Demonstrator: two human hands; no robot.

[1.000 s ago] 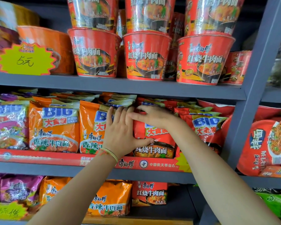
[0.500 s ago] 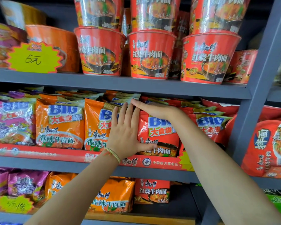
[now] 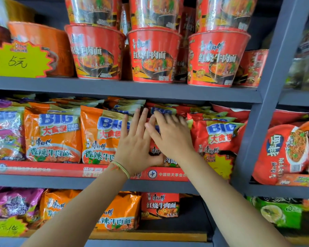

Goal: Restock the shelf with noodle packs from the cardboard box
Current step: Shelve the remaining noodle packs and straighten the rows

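1. Left hand: fingers straight, flat against a red noodle pack, holding nothing.
2. Right hand: fingers extended, pressed on the same pack, touching the left.
3. Pack upright on the middle shelf, between an orange pack and another red pack.

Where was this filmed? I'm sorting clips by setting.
Most likely a small grocery shop: grey shelving stocked with rows of noodle packs and noodle cups, plus a handwritten yellow price tag.
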